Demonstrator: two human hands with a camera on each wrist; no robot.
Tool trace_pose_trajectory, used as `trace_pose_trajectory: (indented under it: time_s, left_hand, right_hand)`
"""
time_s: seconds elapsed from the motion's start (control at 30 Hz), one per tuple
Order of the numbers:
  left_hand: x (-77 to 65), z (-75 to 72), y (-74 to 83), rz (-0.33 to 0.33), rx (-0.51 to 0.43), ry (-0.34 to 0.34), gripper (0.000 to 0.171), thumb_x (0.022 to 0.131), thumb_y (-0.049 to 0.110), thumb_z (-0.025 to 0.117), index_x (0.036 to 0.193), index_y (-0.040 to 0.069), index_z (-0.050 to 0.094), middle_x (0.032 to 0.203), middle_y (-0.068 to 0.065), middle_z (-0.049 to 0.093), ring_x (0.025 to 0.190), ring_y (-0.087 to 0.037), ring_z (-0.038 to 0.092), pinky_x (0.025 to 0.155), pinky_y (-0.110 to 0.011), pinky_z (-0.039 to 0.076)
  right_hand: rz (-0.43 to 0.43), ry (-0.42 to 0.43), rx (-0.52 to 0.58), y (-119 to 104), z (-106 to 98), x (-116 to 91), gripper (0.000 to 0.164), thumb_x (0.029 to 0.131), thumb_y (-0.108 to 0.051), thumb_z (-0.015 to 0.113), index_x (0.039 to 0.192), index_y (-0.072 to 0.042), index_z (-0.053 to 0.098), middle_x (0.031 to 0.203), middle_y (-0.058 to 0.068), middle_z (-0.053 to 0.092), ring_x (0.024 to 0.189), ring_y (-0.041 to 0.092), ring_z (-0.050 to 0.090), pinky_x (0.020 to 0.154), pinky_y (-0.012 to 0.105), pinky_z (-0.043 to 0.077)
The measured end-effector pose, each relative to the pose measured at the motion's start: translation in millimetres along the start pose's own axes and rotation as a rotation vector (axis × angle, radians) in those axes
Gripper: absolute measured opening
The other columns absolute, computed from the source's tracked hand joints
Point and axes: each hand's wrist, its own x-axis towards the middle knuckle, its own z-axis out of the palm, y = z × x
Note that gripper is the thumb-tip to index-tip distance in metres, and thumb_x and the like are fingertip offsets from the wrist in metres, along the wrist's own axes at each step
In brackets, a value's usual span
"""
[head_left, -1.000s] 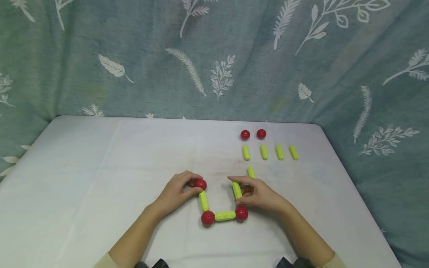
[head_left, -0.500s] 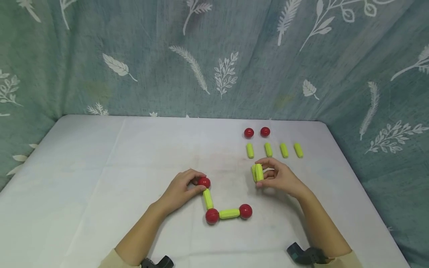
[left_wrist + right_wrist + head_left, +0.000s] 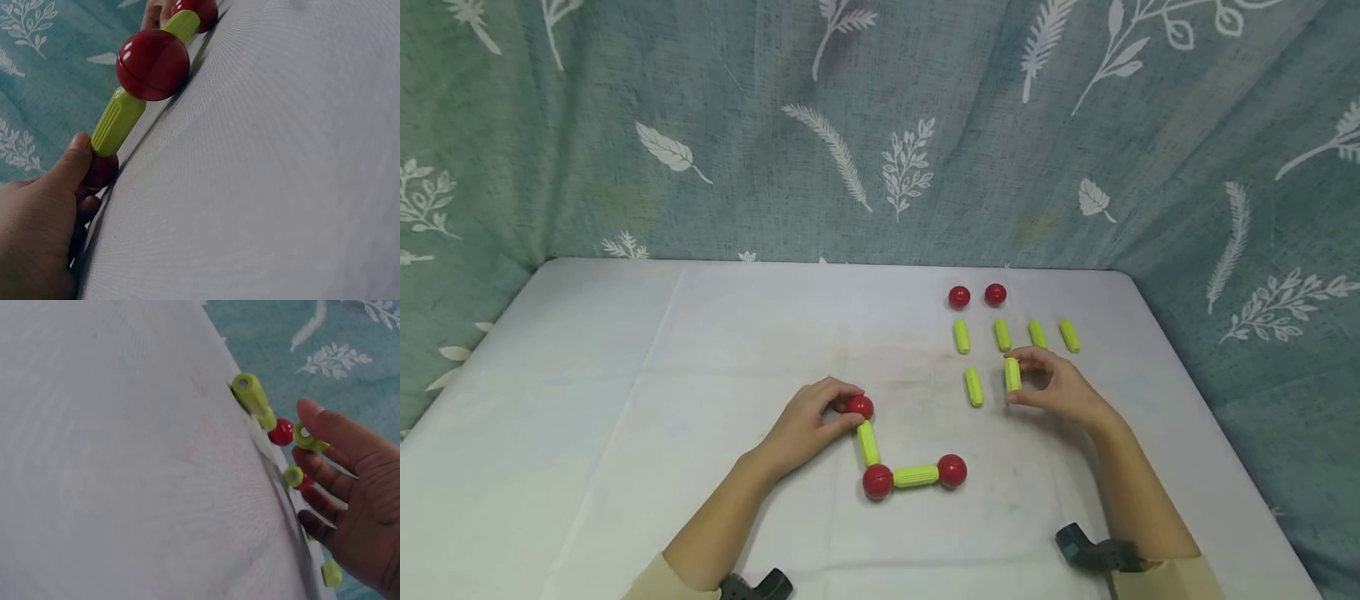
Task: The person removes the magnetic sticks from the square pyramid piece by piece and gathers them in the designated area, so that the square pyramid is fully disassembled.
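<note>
My left hand [image 3: 812,421] pinches a red ball [image 3: 860,407] between thumb and fingers. That ball tops an L-shaped chain: a yellow-green rod [image 3: 868,443], a corner ball [image 3: 877,482], a second rod [image 3: 916,476] and an end ball [image 3: 952,471]. In the left wrist view the thumb lies by the joint of rod and ball. My right hand [image 3: 1060,387] pinches a yellow-green magnetic rod [image 3: 1012,375] by its two ends, just right of a loose rod [image 3: 973,387]. Its silver end disc [image 3: 305,432] shows in the right wrist view.
Several yellow-green rods [image 3: 962,337] lie in a row beyond my right hand. Behind them sit two red balls [image 3: 958,297]. The white-covered table [image 3: 737,333] ends at a leaf-patterned green curtain [image 3: 737,167].
The right hand has carried its rod away from the chain's right end ball, up and rightward past the loose rod. My left hand keeps holding its ball; the head view has shifted slightly.
</note>
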Motion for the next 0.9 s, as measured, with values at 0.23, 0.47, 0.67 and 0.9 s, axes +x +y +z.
trace_pose_trajectory:
  time_s: [0.23, 0.47, 0.67, 0.9]
  left_hand:
    - [-1.6, -1.4, 1.7, -0.018, -0.003, 0.0, 0.034, 0.082, 0.027, 0.074, 0.113, 0.018, 0.063, 0.098, 0.013, 0.061, 0.088, -0.005, 0.054, 0.082, -0.032, 0.042]
    - [1.3, -1.2, 2.2, -0.001, 0.0, -0.001, 0.035, 0.082, 0.028, 0.074, 0.113, 0.018, 0.063, 0.098, 0.012, 0.061, 0.087, -0.005, 0.055, 0.082, -0.032, 0.041]
    - [1.1, -1.7, 2.5, -0.006, -0.009, -0.004, 0.036, 0.082, 0.029, 0.073, 0.114, 0.018, 0.062, 0.099, 0.012, 0.061, 0.088, -0.005, 0.054, 0.082, -0.032, 0.042]
    - [0.1, -1.2, 3.1, -0.006, -0.029, -0.004, 0.036, 0.083, 0.031, 0.073, 0.115, 0.018, 0.062, 0.099, 0.013, 0.061, 0.088, -0.005, 0.055, 0.082, -0.032, 0.042]
  right_hand:
    - [-0.071, 0.002, -0.097, 15, -1, 3, 0.054, 0.071, -0.022, 0.084, 0.118, -0.005, 0.063, 0.118, 0.01, 0.059, 0.11, 0.023, 0.048, 0.094, 0.02, 0.039]
    - [-0.019, 0.002, -0.149, 17, -2, 1, 0.058, 0.072, -0.024, 0.083, 0.122, -0.004, 0.06, 0.121, 0.013, 0.056, 0.117, 0.029, 0.042, 0.102, 0.048, 0.036]
    - [0.005, -0.007, -0.137, 17, -4, 1, 0.063, 0.073, -0.025, 0.082, 0.127, -0.004, 0.057, 0.128, 0.016, 0.052, 0.123, 0.034, 0.036, 0.105, 0.054, 0.03]
    - [-0.083, 0.055, -0.108, 5, -5, -3, 0.056, 0.076, -0.019, 0.08, 0.125, -0.006, 0.058, 0.128, 0.012, 0.053, 0.119, 0.03, 0.044, 0.1, 0.053, 0.035]
